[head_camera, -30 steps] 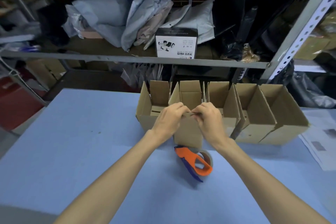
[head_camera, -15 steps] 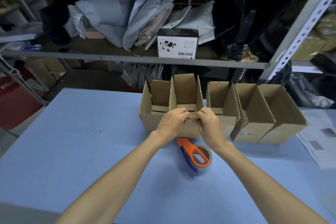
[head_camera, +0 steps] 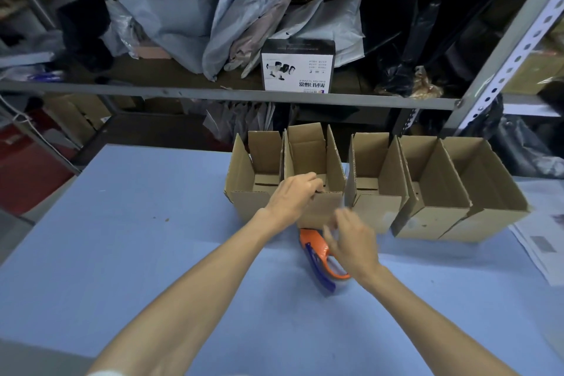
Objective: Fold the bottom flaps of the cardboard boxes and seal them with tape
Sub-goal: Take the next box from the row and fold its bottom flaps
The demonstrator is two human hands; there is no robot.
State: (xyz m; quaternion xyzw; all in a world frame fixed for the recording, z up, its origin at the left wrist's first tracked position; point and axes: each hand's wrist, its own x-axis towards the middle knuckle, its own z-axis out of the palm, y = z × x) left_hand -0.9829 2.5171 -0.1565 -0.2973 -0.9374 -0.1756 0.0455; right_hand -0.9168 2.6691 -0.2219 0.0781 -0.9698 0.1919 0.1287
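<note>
The blue table [head_camera: 122, 238] lay under both grips, with a row of open cardboard boxes [head_camera: 433, 186] standing across it just beyond them. The left grip [head_camera: 294, 198] curled its fingers over the near rim of the second box from the left [head_camera: 305, 146]. Nearer the person, the blurred right grip [head_camera: 354, 241] hung loosely spread and empty over the orange tape dispenser [head_camera: 312, 241], which lay just before that box.
</note>
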